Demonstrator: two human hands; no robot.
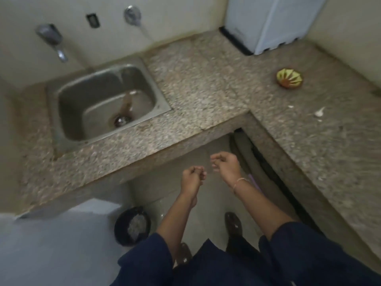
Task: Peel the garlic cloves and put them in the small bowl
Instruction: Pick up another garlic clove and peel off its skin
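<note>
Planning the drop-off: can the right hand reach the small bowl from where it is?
Probably yes. The small bowl sits in the open on the right-hand counter, with nothing standing between it and the right hand, though it lies well back, so the arm must stretch.
</note>
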